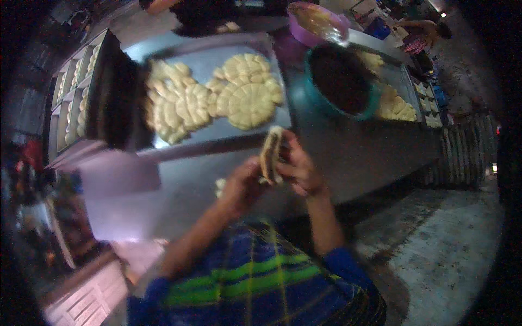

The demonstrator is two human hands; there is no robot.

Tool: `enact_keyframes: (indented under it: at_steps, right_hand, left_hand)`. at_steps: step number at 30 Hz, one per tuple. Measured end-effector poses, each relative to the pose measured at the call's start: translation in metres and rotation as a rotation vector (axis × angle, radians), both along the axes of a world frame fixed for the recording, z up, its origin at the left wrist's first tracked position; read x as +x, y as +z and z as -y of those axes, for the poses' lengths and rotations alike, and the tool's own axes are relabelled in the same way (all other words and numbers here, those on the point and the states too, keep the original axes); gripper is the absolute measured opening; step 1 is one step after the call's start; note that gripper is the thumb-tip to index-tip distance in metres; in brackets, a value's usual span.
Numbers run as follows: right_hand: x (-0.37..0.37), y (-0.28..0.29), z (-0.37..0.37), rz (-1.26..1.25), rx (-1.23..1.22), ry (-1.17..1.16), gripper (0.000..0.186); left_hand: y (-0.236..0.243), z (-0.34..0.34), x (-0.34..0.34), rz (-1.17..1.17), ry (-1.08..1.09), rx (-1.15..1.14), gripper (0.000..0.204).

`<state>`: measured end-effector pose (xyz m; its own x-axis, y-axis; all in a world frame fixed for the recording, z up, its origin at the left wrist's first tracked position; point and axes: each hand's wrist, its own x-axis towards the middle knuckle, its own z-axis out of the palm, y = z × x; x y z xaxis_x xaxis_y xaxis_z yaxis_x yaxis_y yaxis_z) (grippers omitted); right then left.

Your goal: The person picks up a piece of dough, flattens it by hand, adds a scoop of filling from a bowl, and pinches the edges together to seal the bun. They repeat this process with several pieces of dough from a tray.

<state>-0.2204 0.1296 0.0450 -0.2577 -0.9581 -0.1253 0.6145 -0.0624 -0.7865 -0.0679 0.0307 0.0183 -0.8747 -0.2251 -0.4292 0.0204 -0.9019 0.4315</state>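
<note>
Gripping a pale-brown piece [269,155] upright, left hand [242,186] lower, right hand [304,174] higher, fingers [293,145] curled.

The left hand [242,183] and right hand [302,171] hold a blurred pale-and-brown piece [269,157]; beyond lies a tray [203,62] of dough pieces [246,100], with a teal basin [315,95] right.

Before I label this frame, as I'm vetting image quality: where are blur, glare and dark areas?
Head view: left hand, right hand and held piece look blurred; head view: glare whitens the near-left edge of the table; head view: corners go black.
</note>
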Motion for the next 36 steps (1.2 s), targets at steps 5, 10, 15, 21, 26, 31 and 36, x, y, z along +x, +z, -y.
enact_keyframes:
  at_steps: [5,10,15,21,26,31,36]
  right_hand:
    - [0.014,-0.016,0.004,0.069,-0.01,-0.143,0.061]
    - [0.013,-0.047,-0.001,-0.494,-0.12,-0.342,0.034]
    - [0.013,-0.011,0.001,-1.584,-0.171,-0.292,0.034]
    - [0.009,0.02,0.0,-1.606,0.001,-0.104,0.029]
    - [-0.011,0.034,0.009,-1.492,-0.122,0.077,0.025]
    - [0.0,0.031,0.009,-1.626,-0.293,-0.054,0.03]
    - [0.043,0.035,0.019,-1.659,-0.193,-0.224,0.033]
  left_hand:
    - [-0.001,0.006,0.016,-0.032,0.069,-0.042,0.04]
    - [0.007,0.032,0.013,-0.166,-0.008,0.231,0.038]
    - [0.027,0.016,0.004,0.135,0.262,-0.188,0.033]
    - [0.014,0.026,0.023,0.092,0.117,-0.79,0.023]
    - [0.037,0.04,0.039,0.139,-0.195,-0.717,0.023]
    - [0.02,0.039,0.035,0.196,-0.001,-0.481,0.03]
    - [0.014,0.037,0.036,0.063,0.116,-0.104,0.035]
